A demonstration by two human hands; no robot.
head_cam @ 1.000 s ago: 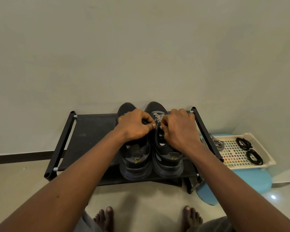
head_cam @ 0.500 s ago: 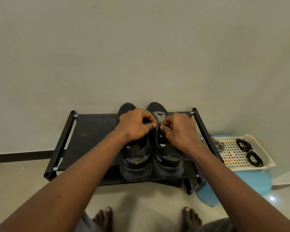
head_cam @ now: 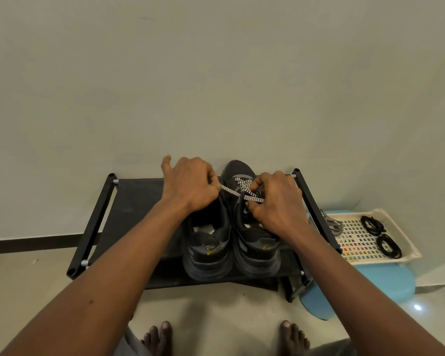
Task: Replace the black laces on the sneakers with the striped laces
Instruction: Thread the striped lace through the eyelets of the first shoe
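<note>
Two black sneakers stand side by side on a black shoe rack [head_cam: 136,201], heels toward me. The right sneaker [head_cam: 257,242] carries a black-and-white striped lace [head_cam: 238,195] across its upper eyelets. My left hand [head_cam: 190,185] pinches one end of that lace and holds it taut over the left sneaker [head_cam: 207,245]. My right hand [head_cam: 275,201] pinches the lace at the right sneaker's tongue. A second striped lace [head_cam: 333,224] and two coiled black laces [head_cam: 371,224] lie in a white tray [head_cam: 409,249] at the right.
The rack stands against a plain wall [head_cam: 216,73]. The tray sits on a blue stool [head_cam: 385,286] to the rack's right. My bare feet [head_cam: 162,335] are on the pale floor in front of the rack.
My left hand has moved left and up, drawing a stretch of striped lace out taut between the hands. The right hand stays at the right sneaker's tongue.
</note>
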